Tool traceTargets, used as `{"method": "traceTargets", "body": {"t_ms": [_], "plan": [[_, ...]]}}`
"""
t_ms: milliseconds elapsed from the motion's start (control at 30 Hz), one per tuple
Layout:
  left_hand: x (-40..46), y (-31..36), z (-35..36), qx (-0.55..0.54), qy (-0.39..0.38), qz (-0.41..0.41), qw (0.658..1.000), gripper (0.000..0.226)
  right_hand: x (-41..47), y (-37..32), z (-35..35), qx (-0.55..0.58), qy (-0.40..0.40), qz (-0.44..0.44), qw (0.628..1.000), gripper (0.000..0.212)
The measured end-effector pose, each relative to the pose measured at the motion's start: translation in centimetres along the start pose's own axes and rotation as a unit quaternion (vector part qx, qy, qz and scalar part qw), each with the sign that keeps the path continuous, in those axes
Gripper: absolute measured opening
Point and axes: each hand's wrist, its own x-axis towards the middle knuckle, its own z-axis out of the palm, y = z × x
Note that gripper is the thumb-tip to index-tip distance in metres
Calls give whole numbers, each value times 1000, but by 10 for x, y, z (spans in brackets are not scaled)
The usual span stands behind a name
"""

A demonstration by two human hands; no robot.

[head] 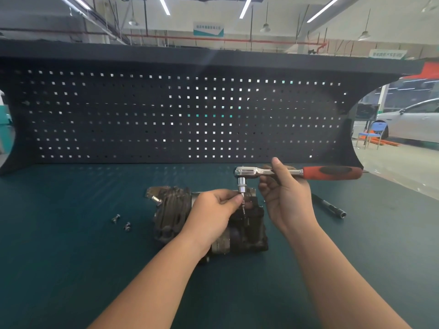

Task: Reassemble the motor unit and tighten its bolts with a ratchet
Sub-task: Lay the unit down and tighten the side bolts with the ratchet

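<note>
A dark, ribbed motor unit (173, 214) lies on the green bench mat (71, 245) in the middle. My right hand (285, 198) grips the chrome shaft of a ratchet (261, 172) with a red and black handle, held level above the unit. A short socket (241, 185) hangs from the ratchet head. My left hand (213, 210) pinches a threaded bolt (242, 207) just under the socket, over the unit's right end. Part of the unit is hidden by my left hand.
Two loose bolts (121, 222) lie on the mat left of the unit. A dark extension bar (330, 206) with a socket end lies to the right. A black pegboard (180, 115) closes the bench's far side. A white car and a blue chair stand far right.
</note>
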Motion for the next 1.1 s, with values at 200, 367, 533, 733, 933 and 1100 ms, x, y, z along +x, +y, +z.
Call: {"method": "traceTargets", "body": {"t_ms": [200, 367, 533, 733, 933, 1100], "plan": [[-1, -1, 0, 25, 14, 4, 1000, 13, -3, -1, 3, -16, -1, -13, 1000, 18], [-2, -5, 2, 100, 45, 30, 994, 22, -4, -2, 3, -16, 1, -17, 1000, 21], [-1, -5, -4, 98, 18, 16, 995, 10, -4, -1, 2, 4, 6, -15, 1000, 36], [-4, -1, -3, 79, -2, 0, 997, 6, -4, -5, 3, -10, 3, -36, 999, 43], [-3, 2, -3, 63, -14, -16, 998, 12, -7, -4, 5, -58, -6, -99, 993, 21], [-5, 1, 2, 58, -2, -14, 998, 6, -10, -4, 8, -100, -13, -129, 986, 22]]}}
